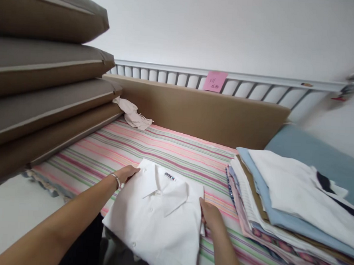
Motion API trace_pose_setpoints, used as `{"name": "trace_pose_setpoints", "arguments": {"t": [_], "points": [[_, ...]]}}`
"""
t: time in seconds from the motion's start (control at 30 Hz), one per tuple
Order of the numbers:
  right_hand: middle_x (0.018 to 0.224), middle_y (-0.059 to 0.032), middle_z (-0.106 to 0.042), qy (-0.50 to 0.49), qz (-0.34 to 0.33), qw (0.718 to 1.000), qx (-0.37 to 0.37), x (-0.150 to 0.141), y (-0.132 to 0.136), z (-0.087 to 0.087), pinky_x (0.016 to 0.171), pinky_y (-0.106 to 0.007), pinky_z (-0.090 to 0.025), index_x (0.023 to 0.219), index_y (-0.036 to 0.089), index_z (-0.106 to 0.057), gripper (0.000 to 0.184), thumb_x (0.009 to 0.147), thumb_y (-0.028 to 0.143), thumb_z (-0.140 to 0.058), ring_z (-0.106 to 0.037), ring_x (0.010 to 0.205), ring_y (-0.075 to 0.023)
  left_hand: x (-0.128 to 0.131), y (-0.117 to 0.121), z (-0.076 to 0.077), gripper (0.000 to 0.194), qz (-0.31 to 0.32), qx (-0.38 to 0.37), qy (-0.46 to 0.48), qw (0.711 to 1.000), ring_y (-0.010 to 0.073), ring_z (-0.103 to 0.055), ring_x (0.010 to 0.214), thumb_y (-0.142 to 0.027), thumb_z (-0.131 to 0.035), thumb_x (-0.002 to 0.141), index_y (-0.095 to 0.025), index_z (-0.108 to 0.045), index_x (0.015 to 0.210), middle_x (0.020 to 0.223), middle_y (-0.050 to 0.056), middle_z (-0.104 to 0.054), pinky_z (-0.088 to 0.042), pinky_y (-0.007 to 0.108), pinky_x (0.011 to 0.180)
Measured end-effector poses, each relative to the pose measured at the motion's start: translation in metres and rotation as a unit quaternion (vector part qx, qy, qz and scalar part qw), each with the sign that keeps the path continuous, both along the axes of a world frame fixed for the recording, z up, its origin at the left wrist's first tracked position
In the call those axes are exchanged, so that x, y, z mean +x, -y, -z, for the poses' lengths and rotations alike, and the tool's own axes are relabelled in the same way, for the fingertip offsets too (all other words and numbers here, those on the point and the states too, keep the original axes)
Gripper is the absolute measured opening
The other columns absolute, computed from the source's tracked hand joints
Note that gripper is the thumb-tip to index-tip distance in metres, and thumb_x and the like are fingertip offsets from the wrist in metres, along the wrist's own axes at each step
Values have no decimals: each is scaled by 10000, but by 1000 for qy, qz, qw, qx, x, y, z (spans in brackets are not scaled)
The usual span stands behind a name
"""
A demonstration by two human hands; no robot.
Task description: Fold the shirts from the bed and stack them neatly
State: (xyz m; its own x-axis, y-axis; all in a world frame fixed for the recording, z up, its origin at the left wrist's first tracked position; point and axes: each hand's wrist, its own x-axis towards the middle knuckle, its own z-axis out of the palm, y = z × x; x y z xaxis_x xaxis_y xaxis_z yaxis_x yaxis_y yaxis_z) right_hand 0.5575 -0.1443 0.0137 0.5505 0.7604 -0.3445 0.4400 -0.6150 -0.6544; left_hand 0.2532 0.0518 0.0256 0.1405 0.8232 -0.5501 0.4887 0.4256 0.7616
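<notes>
A white collared shirt (160,215), folded into a rectangle with its collar at the far end, lies in front of me. Its front buttons and a label inside the neck face up. My left hand (127,173), with a bracelet at the wrist, grips the shirt's left shoulder edge between thumb and fingers. On the opposite side, my right hand (210,215) pinches the right edge, its fingers partly hidden under the cloth. Dark cloth shows below the shirt's near left edge.
A stack of folded clothes (275,218) stands at the right on the striped bedcover (116,144). Brown cushions (47,88) are piled high at the left. A pale crumpled cloth (133,114) lies by the brown back panel (190,109). A pink note (215,81) hangs on the metal rail.
</notes>
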Motion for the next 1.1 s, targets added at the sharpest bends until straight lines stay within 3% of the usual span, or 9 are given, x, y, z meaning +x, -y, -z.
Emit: {"name": "trace_pose_setpoints", "arguments": {"t": [0.17,0.3,0.47,0.57,0.73,0.83,0.93,1.1], "points": [[501,-20,-563,25,-19,999,10,-8,-1,4,520,-264,-380,574,214,-535,382,828,433,-352,-519,478,-151,4,6,0,300,-3,19,-15,1000,240,-641,601,-398,-674,673,-117,-591,610,657,114,-680,-474,310,510],[598,-26,-598,83,-29,995,37,-9,4,-4,607,-268,-371,560,221,-499,317,805,395,-399,-547,633,-177,4,20,-6,257,1,137,-28,990,193,-607,598,-379,-580,756,-132,-595,684,640,54,-646,-431,267,530],[790,-54,-660,181,-3,982,53,-8,18,-14,650,-273,-359,700,226,-541,318,850,417,-335,-565,751,-194,-13,35,-15,259,29,312,-80,946,188,-576,861,-406,-464,845,-184,-587,796,838,40,-649,-396,238,734],[913,-91,-669,217,5,976,1,-16,17,-7,640,-290,-346,820,222,-561,342,881,385,-266,-580,795,-210,-16,33,-7,245,69,352,-164,919,201,-576,906,-387,-433,874,-203,-585,818,882,66,-654,-372,248,776],[925,-106,-666,207,6,977,-53,-23,6,8,642,-302,-342,845,217,-554,335,886,368,-258,-594,802,-225,-8,20,17,208,80,307,-181,931,222,-597,871,-348,-492,841,-176,-606,814,857,106,-667,-381,259,730],[892,-86,-662,200,-17,979,-42,-16,4,10,676,-287,-355,773,219,-531,322,882,383,-276,-585,814,-208,-9,9,19,417,67,262,-147,951,200,-601,787,-441,-349,892,-145,-626,794,826,109,-670,-394,246,649],[890,-91,-657,183,-17,982,-39,-11,3,9,678,-290,-362,756,220,-517,374,879,457,-254,-576,803,-215,-11,-4,15,550,55,188,-115,974,161,-533,526,-490,-266,899,-115,-629,726,604,74,-609,-357,251,498],[778,-65,-635,195,-12,980,-31,-12,3,10,614,-276,-341,684,228,-472,323,866,434,-302,-542,687,-186,-4,-18,11,391,48,118,-109,986,100,-321,338,-456,-516,791,-142,-538,558,359,-43,-339,-238,246,407]]}}
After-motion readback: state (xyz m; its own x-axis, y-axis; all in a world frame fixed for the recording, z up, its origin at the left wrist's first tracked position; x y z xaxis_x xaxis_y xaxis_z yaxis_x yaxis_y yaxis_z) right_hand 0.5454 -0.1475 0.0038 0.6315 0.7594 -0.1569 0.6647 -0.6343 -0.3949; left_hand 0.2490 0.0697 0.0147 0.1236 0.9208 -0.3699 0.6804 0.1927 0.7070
